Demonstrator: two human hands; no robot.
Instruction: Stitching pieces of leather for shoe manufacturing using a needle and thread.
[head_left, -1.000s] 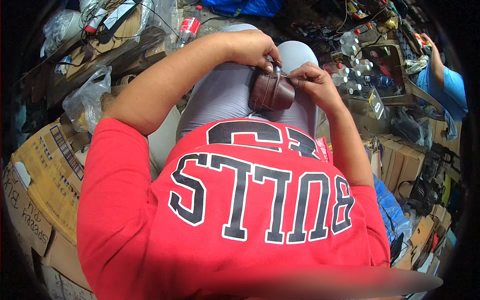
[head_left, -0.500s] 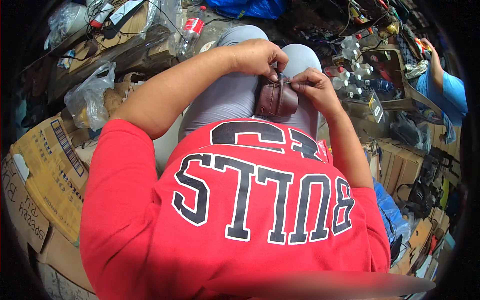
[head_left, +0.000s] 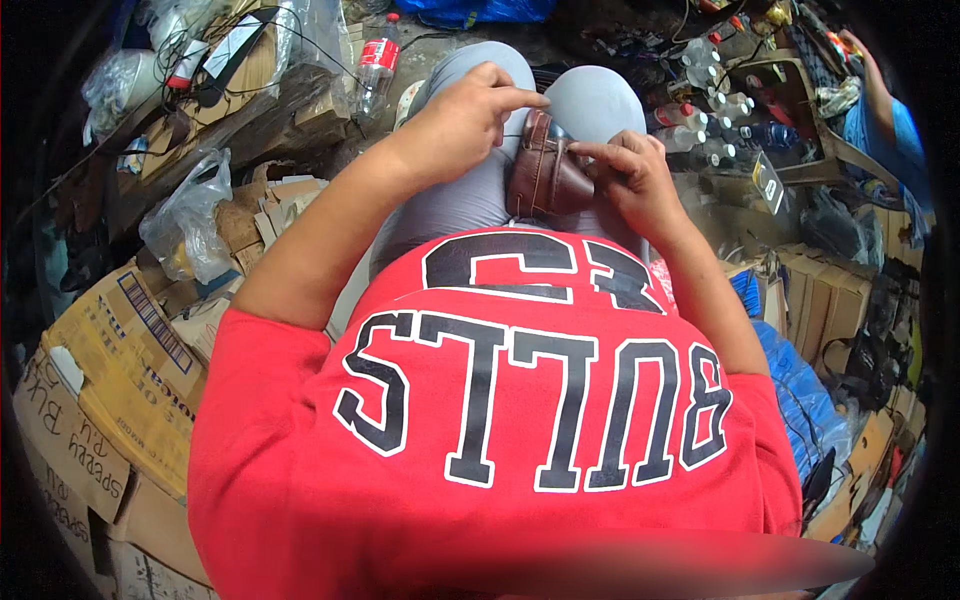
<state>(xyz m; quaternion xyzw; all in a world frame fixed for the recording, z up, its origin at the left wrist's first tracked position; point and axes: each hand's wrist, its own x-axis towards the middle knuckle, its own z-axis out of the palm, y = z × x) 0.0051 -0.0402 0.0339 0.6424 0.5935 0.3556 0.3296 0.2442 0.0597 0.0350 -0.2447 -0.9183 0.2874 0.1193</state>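
Steady the leather (head_left: 540, 180) between the thighs (head_left: 450, 205). Right grip (head_left: 638, 178) at its right edge, left grip (head_left: 465, 122) near its far end; can't tell if either pinches.

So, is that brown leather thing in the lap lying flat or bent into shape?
Bent into shape: the brown leather piece has rounded, bulging sides. Whether it's closed all round, I can't tell.

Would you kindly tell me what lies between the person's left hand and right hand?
The head view shows a brown leather piece between the left hand and the right hand, over the grey trousers.
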